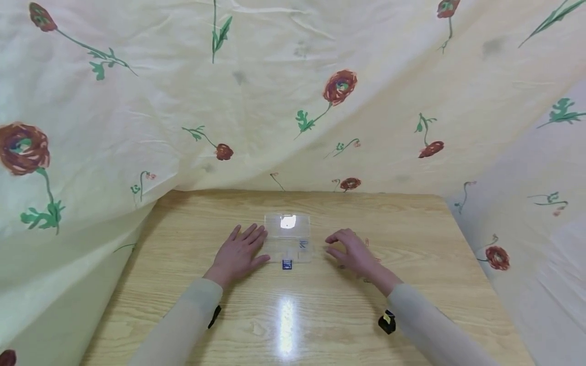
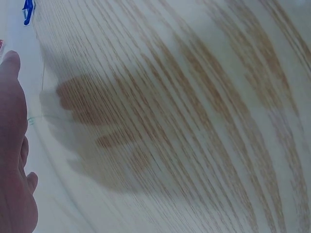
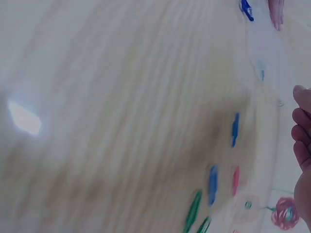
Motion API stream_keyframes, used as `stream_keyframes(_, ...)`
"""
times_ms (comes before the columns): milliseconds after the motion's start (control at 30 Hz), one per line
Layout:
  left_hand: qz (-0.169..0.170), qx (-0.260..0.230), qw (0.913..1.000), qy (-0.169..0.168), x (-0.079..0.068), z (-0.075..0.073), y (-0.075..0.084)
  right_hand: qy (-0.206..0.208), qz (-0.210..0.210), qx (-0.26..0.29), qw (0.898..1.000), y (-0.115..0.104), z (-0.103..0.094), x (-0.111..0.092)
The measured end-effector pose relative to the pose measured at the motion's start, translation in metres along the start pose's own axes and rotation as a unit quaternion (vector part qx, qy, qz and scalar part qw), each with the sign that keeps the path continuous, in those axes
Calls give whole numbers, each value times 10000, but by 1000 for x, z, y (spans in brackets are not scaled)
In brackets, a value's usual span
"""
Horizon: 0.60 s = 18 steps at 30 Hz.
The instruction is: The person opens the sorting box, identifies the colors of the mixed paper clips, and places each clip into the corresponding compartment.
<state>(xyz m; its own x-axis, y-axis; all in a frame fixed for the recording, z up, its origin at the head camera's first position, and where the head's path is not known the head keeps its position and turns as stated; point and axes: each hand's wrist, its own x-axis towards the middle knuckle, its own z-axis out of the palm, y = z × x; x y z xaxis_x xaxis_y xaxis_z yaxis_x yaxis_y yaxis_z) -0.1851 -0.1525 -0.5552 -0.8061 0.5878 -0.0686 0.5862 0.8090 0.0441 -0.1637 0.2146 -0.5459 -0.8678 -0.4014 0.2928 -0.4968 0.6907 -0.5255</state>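
Note:
A clear plastic case (image 1: 274,250) lies on the table with its lid (image 1: 274,227) raised at the back and a blue latch (image 1: 287,264) at its front. Small blue clips (image 1: 303,244) lie in its right part. My left hand (image 1: 238,254) is spread at the case's left side, fingers straight, fingertips and thumb at its edge. To the right of the case, my right hand (image 1: 354,252) has bent fingers, with a gap between thumb and index finger; nothing shows in it. Around it lie slim clips, including a blue clip (image 3: 213,185), a red clip (image 3: 235,180) and a green clip (image 3: 193,211).
The wood-grain table (image 1: 247,325) carries a bright light reflection near its front. A flowered cloth (image 1: 256,101) hangs behind the table and along both sides. Dark wrist devices, such as the right one (image 1: 387,323), stick out under the sleeves.

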Motion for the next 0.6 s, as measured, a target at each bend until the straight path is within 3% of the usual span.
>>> stream_keyframes(367, 23, 2, 10000, 15, 1, -4, 0, -360, 104, -107, 9992, 10, -10, -34)
stream_keyframes(600, 17, 5, 10000, 41, 1, -3, 1, -281, -120, -189, 9994, 18, -11, -45)
